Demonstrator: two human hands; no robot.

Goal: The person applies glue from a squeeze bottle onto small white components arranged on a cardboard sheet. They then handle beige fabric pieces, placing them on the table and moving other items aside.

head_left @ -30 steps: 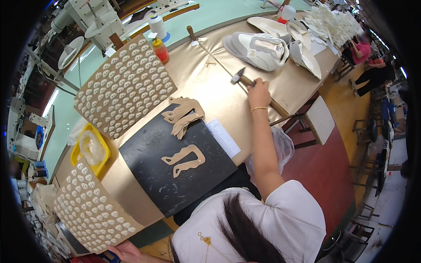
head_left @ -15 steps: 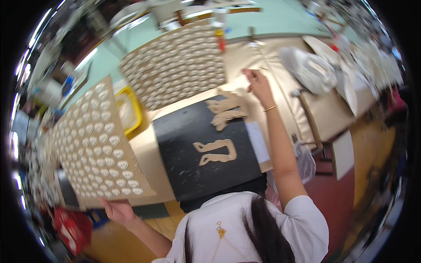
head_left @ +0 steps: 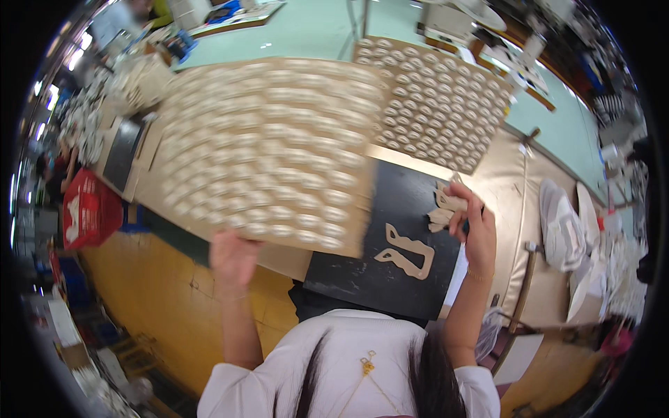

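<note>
My left hand [head_left: 235, 263] grips the near edge of a large brown board [head_left: 368, 202] covered in rows of small white oval pieces. The board is blurred and overlaps the left part of a black mat [head_left: 341, 279]. My right hand [head_left: 477, 226] is above the mat's right side, its fingers curled. Something small and dark shows at those fingers, too little of it to name. Beside them lies a pile of tan cut-out pieces [head_left: 439, 219], partly hidden by the hand. A single tan U-shaped cut-out [head_left: 423, 261] lies flat on the mat.
Behind stands a second brown board [head_left: 446, 97] with similar white pieces. A hammer [head_left: 526, 279] and white shoe-shaped parts [head_left: 561, 226] lie on the right. A red basket [head_left: 90, 212] stands at far left. Pale green tables [head_left: 313, 31] run behind.
My left hand has taken hold of the near board, which has swung right over the mat. My right hand has come back toward the tan pile, its fingers curling. The view has turned left.
</note>
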